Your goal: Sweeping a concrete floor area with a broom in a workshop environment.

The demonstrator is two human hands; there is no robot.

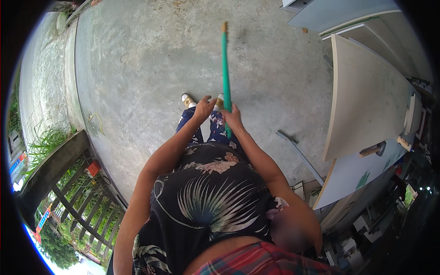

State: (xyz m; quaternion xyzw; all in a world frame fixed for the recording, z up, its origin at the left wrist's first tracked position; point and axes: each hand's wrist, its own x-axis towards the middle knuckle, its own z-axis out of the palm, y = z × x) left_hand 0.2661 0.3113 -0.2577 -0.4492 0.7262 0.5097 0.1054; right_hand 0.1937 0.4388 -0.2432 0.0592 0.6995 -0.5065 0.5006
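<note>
The right hand (pixel 233 117) is closed around a long, thin green stick with a pale tan tip (pixel 225 68), most likely a broom or mop handle. Its grip sits close to the near end of the stick, and only a short stub shows below the fist. The rest runs straight ahead and away from the grip, out over the grey concrete floor (pixel 151 55). The left hand (pixel 204 107) lies just beside the right, fingers spread and loose. It seems to hold nothing, though whether a fingertip touches the stick cannot be told.

The stick looks stiff and light, likely painted or plastic-coated and so a little smooth in the palm. With the grip this near one end, most of the length acts as a lever and the far tip will swing widely. Taking a second hold higher up the shaft would likely steady it.

Ahead of the grip and to its left the floor shows bare concrete. Further left, a thin yellowish cord (pixel 95 120) lies on the concrete, and behind that a dark wooden railing (pixel 68 183) marks the edge. To the right of the grip stand large pale flat boards (pixel 366 91), with a grey metal strip (pixel 300 153) on the floor near them. A swing of the stick to that side could strike an edge.
</note>
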